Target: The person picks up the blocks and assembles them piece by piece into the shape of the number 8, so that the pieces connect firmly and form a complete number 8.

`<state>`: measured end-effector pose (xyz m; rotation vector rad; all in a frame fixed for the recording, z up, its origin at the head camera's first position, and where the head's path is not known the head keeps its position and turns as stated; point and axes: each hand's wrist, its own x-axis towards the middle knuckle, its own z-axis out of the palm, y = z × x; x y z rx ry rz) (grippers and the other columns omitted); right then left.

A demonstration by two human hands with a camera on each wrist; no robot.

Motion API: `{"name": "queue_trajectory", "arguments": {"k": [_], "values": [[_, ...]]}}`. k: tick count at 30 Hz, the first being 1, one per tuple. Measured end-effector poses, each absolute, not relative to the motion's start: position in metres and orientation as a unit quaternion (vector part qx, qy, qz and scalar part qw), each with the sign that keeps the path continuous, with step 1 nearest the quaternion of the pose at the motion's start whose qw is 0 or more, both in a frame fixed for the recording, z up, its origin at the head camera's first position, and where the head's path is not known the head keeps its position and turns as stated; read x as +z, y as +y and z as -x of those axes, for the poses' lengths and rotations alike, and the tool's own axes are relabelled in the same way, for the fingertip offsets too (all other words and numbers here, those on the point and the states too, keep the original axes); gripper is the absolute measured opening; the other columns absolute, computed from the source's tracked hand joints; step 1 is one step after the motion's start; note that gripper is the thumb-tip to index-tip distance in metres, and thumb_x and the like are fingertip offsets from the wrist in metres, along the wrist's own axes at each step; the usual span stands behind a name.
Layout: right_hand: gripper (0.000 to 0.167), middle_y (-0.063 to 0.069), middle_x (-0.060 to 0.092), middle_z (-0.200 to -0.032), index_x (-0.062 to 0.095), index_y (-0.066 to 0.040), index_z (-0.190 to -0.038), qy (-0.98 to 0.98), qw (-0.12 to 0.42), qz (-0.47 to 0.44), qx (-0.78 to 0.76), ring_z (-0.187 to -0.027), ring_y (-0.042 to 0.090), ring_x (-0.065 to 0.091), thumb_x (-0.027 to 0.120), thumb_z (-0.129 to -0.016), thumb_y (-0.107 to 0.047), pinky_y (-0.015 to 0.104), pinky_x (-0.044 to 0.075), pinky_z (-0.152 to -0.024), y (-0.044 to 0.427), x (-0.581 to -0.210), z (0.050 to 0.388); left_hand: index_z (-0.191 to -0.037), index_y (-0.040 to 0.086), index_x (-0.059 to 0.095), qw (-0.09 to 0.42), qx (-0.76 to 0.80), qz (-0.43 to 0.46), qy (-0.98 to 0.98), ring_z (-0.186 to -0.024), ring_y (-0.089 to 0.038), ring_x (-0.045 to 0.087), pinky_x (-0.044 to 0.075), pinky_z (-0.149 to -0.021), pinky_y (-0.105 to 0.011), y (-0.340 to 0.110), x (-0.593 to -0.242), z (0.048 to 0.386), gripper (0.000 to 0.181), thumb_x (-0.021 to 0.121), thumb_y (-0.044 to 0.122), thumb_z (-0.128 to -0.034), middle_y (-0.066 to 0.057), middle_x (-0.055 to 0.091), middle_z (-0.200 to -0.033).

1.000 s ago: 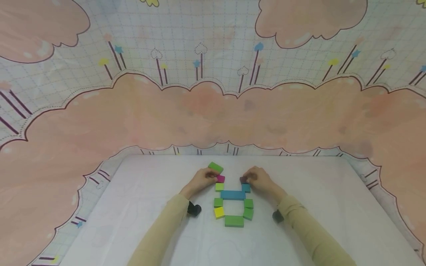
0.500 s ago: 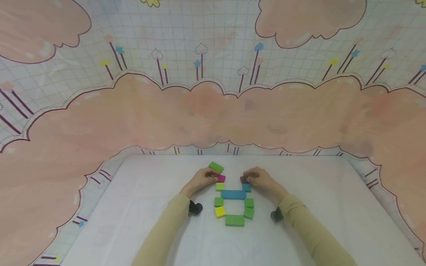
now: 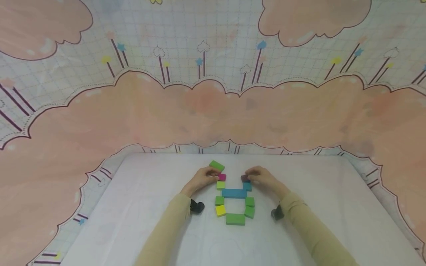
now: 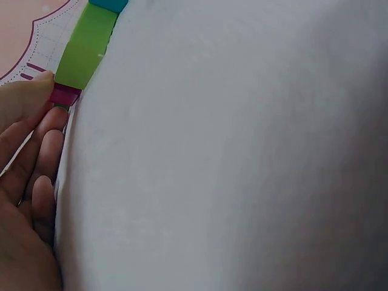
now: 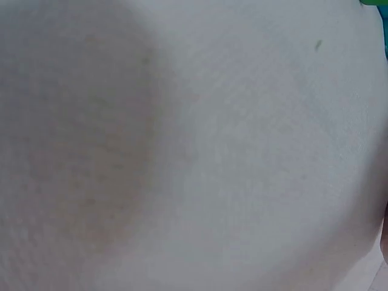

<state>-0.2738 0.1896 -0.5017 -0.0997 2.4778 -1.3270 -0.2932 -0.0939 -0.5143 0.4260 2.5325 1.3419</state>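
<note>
In the head view, my left hand (image 3: 203, 178) holds a magenta block (image 3: 222, 177) between thumb and fingers, at the far end of the left column of blocks. My right hand (image 3: 266, 179) pinches a dark maroon block (image 3: 245, 178), beyond a small blue block (image 3: 247, 186). Nearer me on the left side is a lime green block (image 3: 221, 185). A long blue block (image 3: 234, 193) spans between the two columns. In the left wrist view, the thumb touches the magenta block (image 4: 64, 94) beside a green block. The right wrist view shows mostly tabletop, with only a sliver of hand.
A loose green block (image 3: 217, 166) lies slanted beyond my left fingers. Closer to me, two green blocks, a yellow block (image 3: 220, 211) and another green block flank a gap above a long green block (image 3: 235, 219). All lie on the white table (image 3: 133, 236), against a patterned backdrop.
</note>
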Motion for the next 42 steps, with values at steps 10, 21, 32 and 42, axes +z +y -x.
{"name": "queue_trajectory", "arguments": {"k": [10, 21, 32, 42], "values": [[0.035, 0.018, 0.056, -0.132, 0.057, -0.004, -0.128, 0.875, 0.154, 0.064, -0.455, -0.129, 0.036, 0.047, 0.055, -0.095, -0.016, 0.051, 0.036, -0.110, 0.183, -0.494, 0.277, -0.117, 0.014, 0.066, 0.110, 0.453, -0.155, 0.871, -0.102, -0.019, 0.058, 0.047, -0.095, -0.039, -0.098, -0.515, 0.295, 0.028, 0.066, 0.021, -0.0890, -0.006, 0.066, -0.109], [0.034, 0.018, 0.059, -0.128, 0.057, -0.004, -0.127, 0.895, 0.138, 0.048, -0.421, -0.123, 0.035, 0.052, 0.056, -0.095, -0.013, 0.050, 0.042, -0.105, 0.175, -0.482, 0.284, -0.116, 0.013, 0.066, 0.110, 0.457, -0.157, 0.869, -0.107, -0.022, 0.059, 0.045, -0.098, -0.043, -0.099, -0.515, 0.293, 0.029, 0.066, 0.020, -0.0883, -0.007, 0.067, -0.111], [0.034, 0.020, 0.061, -0.124, 0.058, -0.001, -0.125, 0.891, 0.106, 0.049, -0.438, -0.117, 0.035, 0.056, 0.058, -0.093, -0.011, 0.047, 0.047, -0.100, 0.157, -0.470, 0.287, -0.117, 0.015, 0.066, 0.126, 0.459, -0.157, 0.865, -0.105, -0.020, 0.057, 0.045, -0.096, -0.042, -0.099, -0.516, 0.293, 0.029, 0.066, 0.023, -0.0890, -0.005, 0.066, -0.111], [0.032, 0.019, 0.065, -0.111, 0.062, 0.000, -0.119, 0.902, 0.078, 0.080, -0.416, -0.102, 0.030, 0.061, 0.063, -0.089, -0.011, 0.041, 0.053, -0.088, 0.138, -0.460, 0.295, -0.116, 0.016, 0.066, 0.126, 0.456, -0.159, 0.867, -0.107, -0.020, 0.057, 0.044, -0.099, -0.042, -0.096, -0.515, 0.294, 0.028, 0.066, 0.023, -0.0890, -0.005, 0.067, -0.112]]}}
